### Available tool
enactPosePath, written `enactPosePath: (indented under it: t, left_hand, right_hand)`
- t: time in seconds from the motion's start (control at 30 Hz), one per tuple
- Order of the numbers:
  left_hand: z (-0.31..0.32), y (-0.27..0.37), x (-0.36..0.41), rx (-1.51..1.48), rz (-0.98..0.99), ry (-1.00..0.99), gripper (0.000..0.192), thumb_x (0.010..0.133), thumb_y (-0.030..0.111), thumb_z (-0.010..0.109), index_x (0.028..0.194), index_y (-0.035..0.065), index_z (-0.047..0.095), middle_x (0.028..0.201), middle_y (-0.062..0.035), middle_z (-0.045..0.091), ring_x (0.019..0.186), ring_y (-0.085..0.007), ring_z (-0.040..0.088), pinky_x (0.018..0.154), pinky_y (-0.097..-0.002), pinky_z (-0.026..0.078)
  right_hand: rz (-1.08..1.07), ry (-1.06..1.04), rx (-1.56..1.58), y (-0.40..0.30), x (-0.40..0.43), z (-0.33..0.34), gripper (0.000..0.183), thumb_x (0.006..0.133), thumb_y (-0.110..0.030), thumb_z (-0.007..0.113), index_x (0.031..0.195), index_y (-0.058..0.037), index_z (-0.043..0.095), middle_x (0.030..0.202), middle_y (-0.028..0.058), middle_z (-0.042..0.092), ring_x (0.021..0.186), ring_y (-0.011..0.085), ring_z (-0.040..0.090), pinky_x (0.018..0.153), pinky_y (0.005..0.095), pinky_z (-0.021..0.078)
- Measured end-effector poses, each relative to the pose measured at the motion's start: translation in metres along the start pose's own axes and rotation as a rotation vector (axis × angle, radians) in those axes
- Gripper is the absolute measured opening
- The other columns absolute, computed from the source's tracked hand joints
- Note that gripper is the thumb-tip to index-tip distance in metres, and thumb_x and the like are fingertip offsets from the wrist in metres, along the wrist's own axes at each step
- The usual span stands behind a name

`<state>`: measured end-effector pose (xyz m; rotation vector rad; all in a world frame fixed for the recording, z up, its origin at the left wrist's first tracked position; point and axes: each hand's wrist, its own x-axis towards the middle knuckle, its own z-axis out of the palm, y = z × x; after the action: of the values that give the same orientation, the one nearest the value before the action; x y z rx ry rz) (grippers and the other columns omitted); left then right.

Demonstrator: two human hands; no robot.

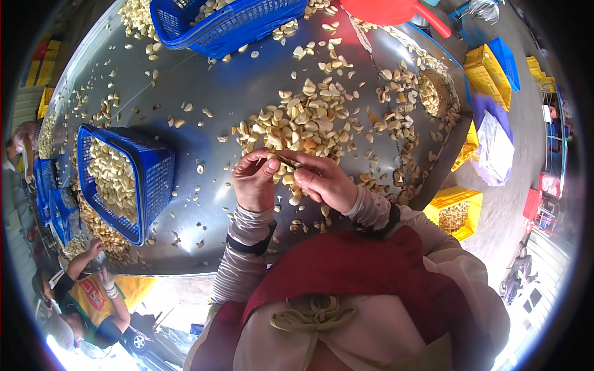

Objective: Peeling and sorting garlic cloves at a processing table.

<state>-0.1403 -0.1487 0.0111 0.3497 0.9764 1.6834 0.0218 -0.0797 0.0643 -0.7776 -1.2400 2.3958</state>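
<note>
Both hands meet over the near edge of a loose heap of pale, cut slices (301,118), which look like bamboo shoot or a similar vegetable, on a metal table (185,83). My left hand (254,178) pinches a small pale piece (274,156) between thumb and fingertips. My right hand (327,178) has its thumb and forefinger closed on a thin, dark-edged thing (290,162), perhaps a small blade; its kind cannot be told. The two sets of fingertips nearly touch. A blue plastic basket (158,171) full of pale pieces stands left of my hands.
Another blue basket (241,35) stands at the far edge, beside a red plastic scoop or pan (385,11). A round container of pieces (431,95) lies at right. Yellow crates (473,204) stand beyond the raised table rim. A co-worker (93,297) is at lower left.
</note>
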Motion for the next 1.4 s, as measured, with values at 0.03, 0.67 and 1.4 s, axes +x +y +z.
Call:
enactPosePath:
  t: [0.03,0.67,1.4]
  left_hand:
    - [0.003,-0.001,0.000,-0.019,-0.008,0.012,0.020,0.077,-0.003,0.070,0.095,-0.0003,0.063,0.092,-0.0084,0.065,0.082,-0.0154,0.062,0.077,-0.0282,0.050]
    - [-0.068,0.024,0.018,1.799,0.350,0.151,0.025,0.069,0.005,0.070,0.094,0.0096,0.067,0.087,-0.0060,0.062,0.075,-0.0246,0.061,0.066,-0.0371,0.050]
    - [-0.042,0.043,-0.022,-0.232,-0.224,0.140,0.037,0.066,-0.005,0.065,0.100,0.0071,0.058,0.086,-0.0043,0.060,0.077,-0.0193,0.059,0.071,-0.0325,0.050]
  right_hand:
    - [-0.198,0.056,-0.230,0.008,0.004,-0.003,0.041,0.095,-0.018,0.048,0.135,-0.0075,0.043,0.074,-0.0020,0.052,0.051,0.0034,0.042,0.050,0.0184,0.0394]
    - [-0.148,0.407,-0.793,0.032,-0.027,-0.108,0.014,0.085,-0.010,0.061,0.094,0.0001,0.062,0.067,-0.0023,0.056,0.053,0.0046,0.048,0.051,0.0205,0.0400]
    - [0.182,0.027,0.012,0.027,-0.005,-0.027,0.053,0.097,-0.015,0.045,0.145,-0.0094,0.022,0.081,0.0006,0.047,0.061,0.0027,0.040,0.054,0.0192,0.0388]
